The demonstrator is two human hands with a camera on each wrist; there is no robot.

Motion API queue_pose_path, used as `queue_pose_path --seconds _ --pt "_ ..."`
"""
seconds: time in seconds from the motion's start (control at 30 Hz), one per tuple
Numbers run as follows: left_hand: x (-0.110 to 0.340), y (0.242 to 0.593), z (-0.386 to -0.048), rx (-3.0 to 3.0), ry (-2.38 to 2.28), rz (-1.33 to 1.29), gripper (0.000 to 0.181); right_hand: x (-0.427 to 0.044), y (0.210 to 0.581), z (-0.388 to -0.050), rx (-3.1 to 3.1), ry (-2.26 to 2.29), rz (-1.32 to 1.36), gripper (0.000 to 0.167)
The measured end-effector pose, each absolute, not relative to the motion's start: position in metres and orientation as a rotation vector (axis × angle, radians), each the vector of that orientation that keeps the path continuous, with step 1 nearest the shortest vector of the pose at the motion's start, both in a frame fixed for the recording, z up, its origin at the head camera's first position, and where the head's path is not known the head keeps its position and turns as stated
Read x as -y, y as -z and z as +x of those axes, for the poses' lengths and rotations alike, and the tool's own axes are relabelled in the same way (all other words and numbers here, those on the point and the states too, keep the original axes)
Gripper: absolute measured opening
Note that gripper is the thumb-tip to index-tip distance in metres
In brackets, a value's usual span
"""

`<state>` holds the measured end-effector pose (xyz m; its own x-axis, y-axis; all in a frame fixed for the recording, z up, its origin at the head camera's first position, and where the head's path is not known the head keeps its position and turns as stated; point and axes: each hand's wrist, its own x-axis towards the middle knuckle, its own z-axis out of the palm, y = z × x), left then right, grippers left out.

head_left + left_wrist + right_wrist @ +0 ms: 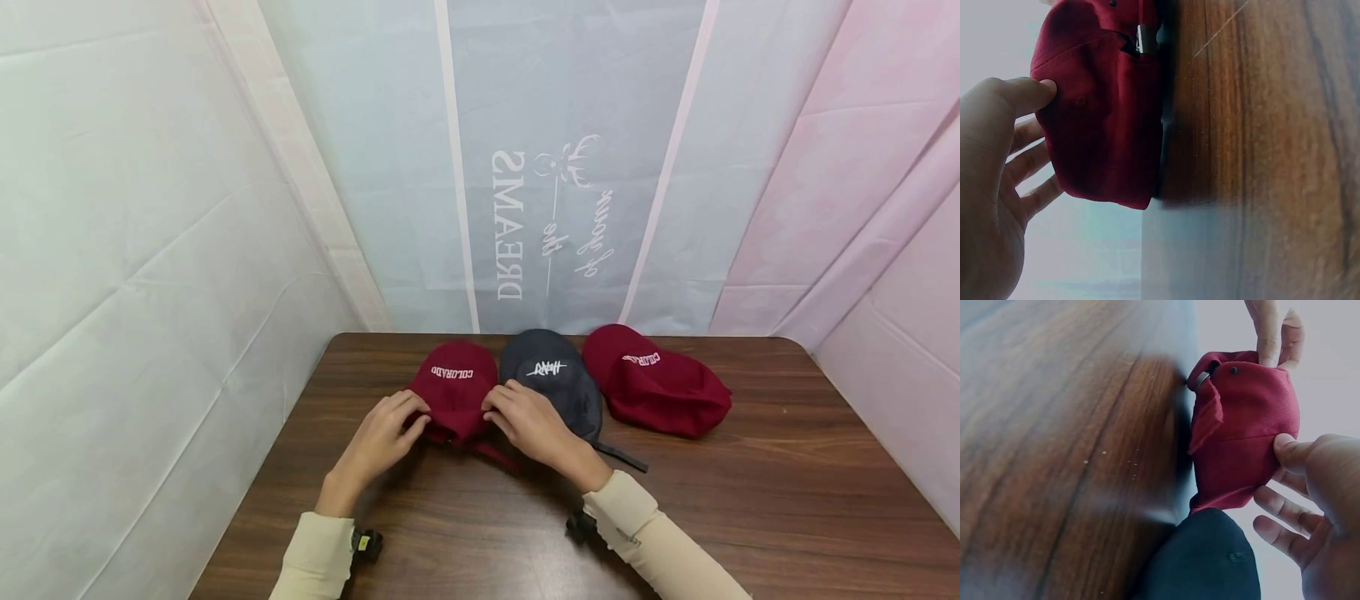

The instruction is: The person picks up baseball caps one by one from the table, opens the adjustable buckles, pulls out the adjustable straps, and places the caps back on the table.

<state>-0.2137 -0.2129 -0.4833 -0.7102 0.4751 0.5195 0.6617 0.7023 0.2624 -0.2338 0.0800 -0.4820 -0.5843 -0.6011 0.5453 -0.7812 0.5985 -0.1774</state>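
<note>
A dark red baseball cap [453,379] with white COLORADO lettering lies on the table at the left of a row of caps. My left hand [386,433] pinches its left side; in the left wrist view the thumb [1044,92] presses the near face, with the fingers behind. On the opposite side my right hand [532,421] pinches the same cap, thumb [1288,447] in front. The cap's back strap with a metal buckle [1202,379] hangs loose toward me. A dark navy cap [573,400] with white lettering sits right beside it, partly behind my right hand.
A second red COLORADO cap [667,392] lies on its side at the right of the row. The navy cap's strap [622,458] trails onto the brown wooden table [465,533]. Pale fabric walls [172,250] enclose the table's left, back and right.
</note>
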Motion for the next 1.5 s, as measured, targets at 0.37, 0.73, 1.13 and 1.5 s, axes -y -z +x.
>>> queue_pose_path --seconds 0.37,0.73,1.13,1.5 --pt "0.214 0.477 -0.214 2.442 0.673 -0.857 0.01 -0.079 0.469 -0.231 2.372 -0.575 1.087 0.006" --pt "0.214 0.475 -0.216 2.378 0.713 -0.867 0.005 -0.081 0.462 -0.231 2.397 -0.609 1.027 0.006" --pt "0.21 0.464 -0.217 2.302 0.726 -0.87 0.01 -0.081 0.453 -0.228 2.403 -0.687 0.965 0.006" --pt "0.206 0.457 -0.218 2.281 0.737 -0.868 0.014 -0.083 0.442 -0.225 2.408 -0.76 0.934 0.006"
